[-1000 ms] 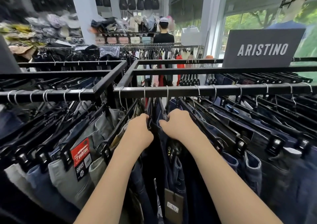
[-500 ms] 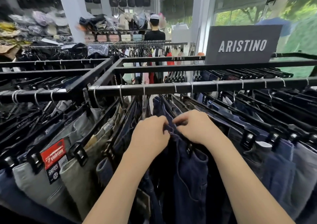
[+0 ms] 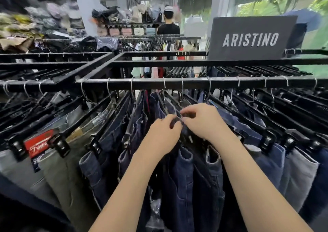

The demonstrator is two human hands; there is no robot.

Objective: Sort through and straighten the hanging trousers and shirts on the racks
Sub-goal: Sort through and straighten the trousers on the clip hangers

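Left hand (image 3: 165, 130) and right hand (image 3: 204, 121) are close together, almost touching, in the middle of the rack. Both have their fingers curled and pinch the top of the dark blue jeans (image 3: 182, 178). I cannot tell if they hold the cloth or the clip of the hanger. The jeans hang straight down at 6 o'clock from the hands, under the black rail (image 3: 195, 83), which runs across at 12 o'clock.

What could go wrong? I think a hard tug could pull the jeans out of their clips, and they would drop to the floor. A hard push to the side could lift a wire hook (image 3: 182, 87) off the rail. The clothes are packed tight, so a finger could also catch on the next black clip (image 3: 266, 141) at 3 o'clock.

Other things are all around. At 9 o'clock hang green-grey trousers (image 3: 60, 175) with a red tag (image 3: 38, 144). At 3 o'clock hang light grey trousers (image 3: 300, 176). At 1 o'clock a dark sign (image 3: 250, 38) says ARISTINO. Far off at 12 o'clock a person in a black shirt (image 3: 168, 28) stands with their back turned. The tight rows on both sides are in the way, so there is little room to slide the jeans along.
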